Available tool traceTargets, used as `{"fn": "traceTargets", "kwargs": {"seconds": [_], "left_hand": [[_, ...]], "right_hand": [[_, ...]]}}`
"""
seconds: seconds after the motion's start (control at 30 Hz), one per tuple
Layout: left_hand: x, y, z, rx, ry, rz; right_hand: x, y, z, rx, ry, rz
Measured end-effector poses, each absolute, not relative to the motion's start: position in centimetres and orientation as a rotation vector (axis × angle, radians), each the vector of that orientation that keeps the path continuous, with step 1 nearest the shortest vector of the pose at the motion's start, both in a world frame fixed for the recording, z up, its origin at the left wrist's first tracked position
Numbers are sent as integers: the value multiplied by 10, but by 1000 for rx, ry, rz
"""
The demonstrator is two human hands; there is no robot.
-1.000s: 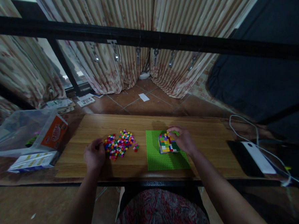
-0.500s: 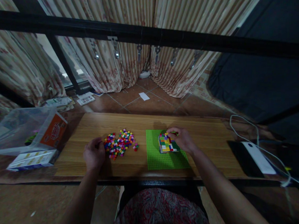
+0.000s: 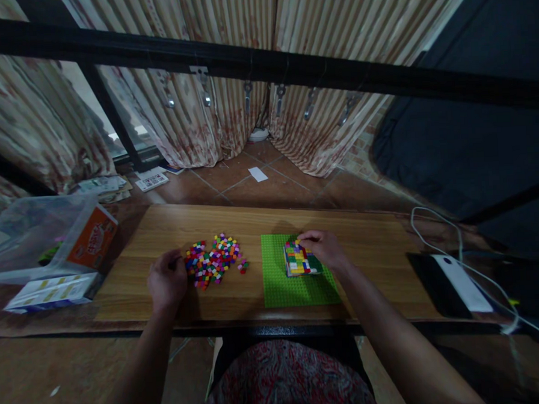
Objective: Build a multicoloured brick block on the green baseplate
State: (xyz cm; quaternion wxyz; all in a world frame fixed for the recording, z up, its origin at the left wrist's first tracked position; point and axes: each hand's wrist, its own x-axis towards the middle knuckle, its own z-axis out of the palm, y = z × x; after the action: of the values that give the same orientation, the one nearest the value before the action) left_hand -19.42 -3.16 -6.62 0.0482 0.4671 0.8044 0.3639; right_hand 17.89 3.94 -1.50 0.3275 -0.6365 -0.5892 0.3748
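A green studded baseplate [image 3: 278, 292] lies on the wooden board, right of its middle. On it stands a low block [image 3: 300, 262] built of small multicoloured bricks. My right hand [image 3: 323, 247] reaches over the block's far right part, thumb and finger pinched at its top on a small yellow brick [image 3: 300, 241]. To the left is a loose pile of small coloured bricks [image 3: 213, 260]. My left hand [image 3: 167, 279] rests at the pile's left edge with curled fingers pressed together. Whatever those fingers hold is too small to make out.
A clear plastic bin [image 3: 36, 232] with an orange label stands at the left, a white box [image 3: 52, 292] before it. At the right lie a black-and-white flat object [image 3: 461, 282] and a white cable [image 3: 461, 240]. A black bar [image 3: 244, 58] crosses beyond the board [image 3: 371, 239].
My right hand has shifted slightly, its fingers still at the block's top. My left hand stays beside the pile. The whole view has moved a little.
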Motion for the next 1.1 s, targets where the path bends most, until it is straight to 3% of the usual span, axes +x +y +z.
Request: {"fn": "traceTargets", "kwargs": {"seconds": [0.9, 1.1], "left_hand": [[-192, -33, -63, 1434, 2410, 1144], [-194, -32, -66, 1445, 2430, 1131]], "right_hand": [[190, 51, -9, -1593, -1592, 1200], [199, 48, 2, -1461, -1369, 1289]]}}
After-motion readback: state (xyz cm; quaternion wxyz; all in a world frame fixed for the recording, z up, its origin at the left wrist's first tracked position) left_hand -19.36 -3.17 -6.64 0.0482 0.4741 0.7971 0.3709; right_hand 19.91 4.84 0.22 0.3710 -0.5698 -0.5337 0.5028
